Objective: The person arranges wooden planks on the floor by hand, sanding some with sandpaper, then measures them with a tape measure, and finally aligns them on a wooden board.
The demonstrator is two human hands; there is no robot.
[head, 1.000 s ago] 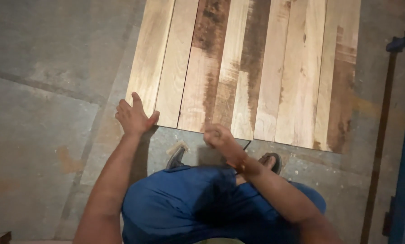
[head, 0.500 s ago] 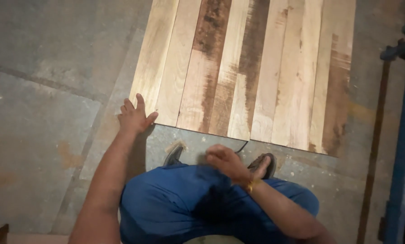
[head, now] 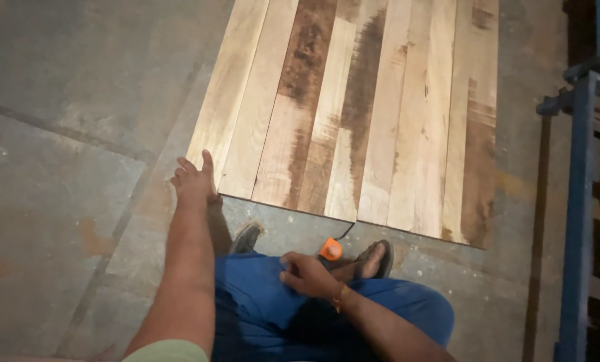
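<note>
A panel of joined wooden planks (head: 373, 114) lies flat on the concrete floor in front of me, pale with dark brown stains. My left hand (head: 194, 179) rests with spread fingers at the panel's near left corner, touching its edge. My right hand (head: 304, 273) lies on my blue trouser leg (head: 259, 295), fingers loosely curled, and I cannot see anything in it. A small orange object (head: 330, 249) sits on the floor just beyond that hand, with a thin dark cord running toward the panel edge. My sandalled feet (head: 375, 259) are under me.
A blue metal frame (head: 581, 201) stands along the right side. Grey concrete floor (head: 65, 167) with seams and stains spreads to the left.
My right hand has come down from the panel's near edge onto my trouser leg. The orange object now shows on the floor. My left hand stays at the corner.
</note>
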